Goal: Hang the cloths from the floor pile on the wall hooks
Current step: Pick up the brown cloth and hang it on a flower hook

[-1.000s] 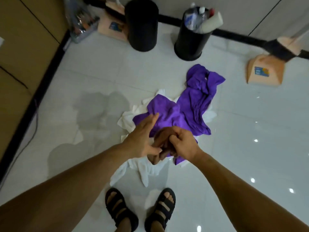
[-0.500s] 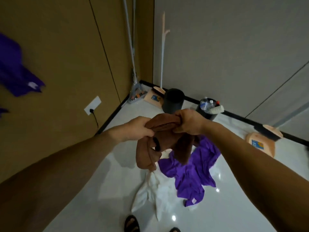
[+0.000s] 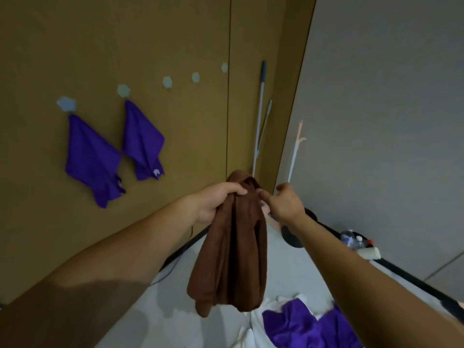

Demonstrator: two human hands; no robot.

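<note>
Since half a sec ago the brown cloth (image 3: 231, 247) has come out of its scrunched ball and now hangs down long. It is up in the air, over the floor (image 3: 160, 320), close to the floor's corner where the two walls meet.

How it will handle, my guess: soft, floppy, light, can't break. It won't slip much, but it folds and sags any way it likes, so one small bit must go over the hook, not a fat bunch. Best spot to hold is right at the top, by a corner or edge. If it has a loop, I can't see it here.

L hand (image 3: 216, 204) is wrapped tight round the top of the cloth and takes all its weight; the rest dangles under it. R hand (image 3: 283, 204) is just beside, on the other side of the top, w/ bent fingertips (image 3: 261, 197) at the top fold. Can't tell if they pinch it or only touch.

Three bare hooks (image 3: 167, 82) sit on the brown wall (image 3: 75, 33), up and left of the hands, well apart from the cloth. Two more hooks further left already hold purple cloths (image 3: 93, 156).

More cloths, purple and white, wait in the floor pile (image 3: 308, 325) under the R arm, out from the corner.
</note>
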